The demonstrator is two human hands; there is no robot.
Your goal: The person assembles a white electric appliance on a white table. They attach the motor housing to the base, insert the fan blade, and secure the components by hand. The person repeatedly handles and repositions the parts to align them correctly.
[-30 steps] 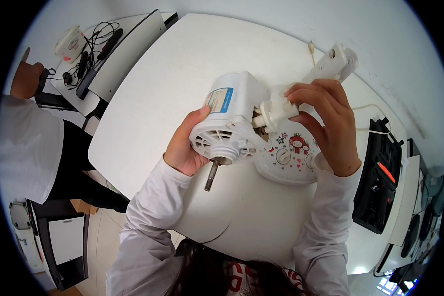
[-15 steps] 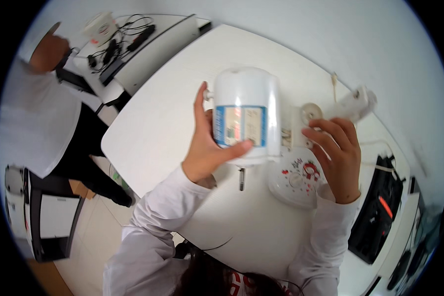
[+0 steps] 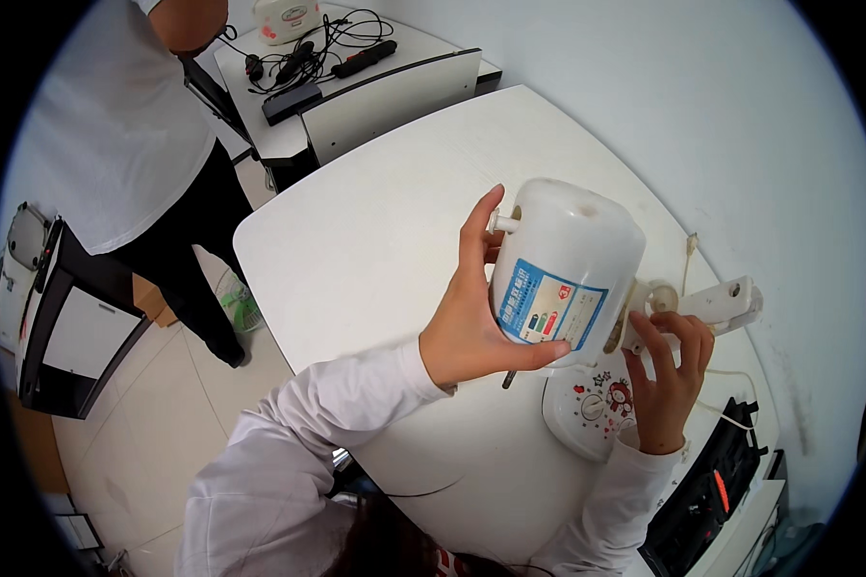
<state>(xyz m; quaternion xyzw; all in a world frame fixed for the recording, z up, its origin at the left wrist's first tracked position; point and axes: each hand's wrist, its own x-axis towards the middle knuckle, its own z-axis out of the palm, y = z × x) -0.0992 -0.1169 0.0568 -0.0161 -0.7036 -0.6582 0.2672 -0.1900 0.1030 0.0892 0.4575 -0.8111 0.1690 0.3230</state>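
A white rounded fan motor housing (image 3: 587,240) with a blue-edged label tilts above the table, gripped by my left hand (image 3: 476,317). My left thumb lies across the lower edge of the label, the fingers round its left side near a small white knob (image 3: 502,222). A thin dark shaft (image 3: 509,379) sticks out below. My right hand (image 3: 669,370) pinches the white neck piece (image 3: 660,300) at the housing's right side. Under it lies a white fan base (image 3: 573,413) with a dial and printed red figures, partly behind my right hand.
A white bracket-like part (image 3: 726,303) lies beyond my right hand. An open black tool case (image 3: 707,500) sits at the right edge of the white table (image 3: 375,221). Another person (image 3: 125,125) stands at the left, by a side desk with tangled black cables (image 3: 322,58).
The view has shifted, so the table and things sit lower and further right. The motor housing has tilted, its top leaning right. My right fingers have closed in on the neck piece.
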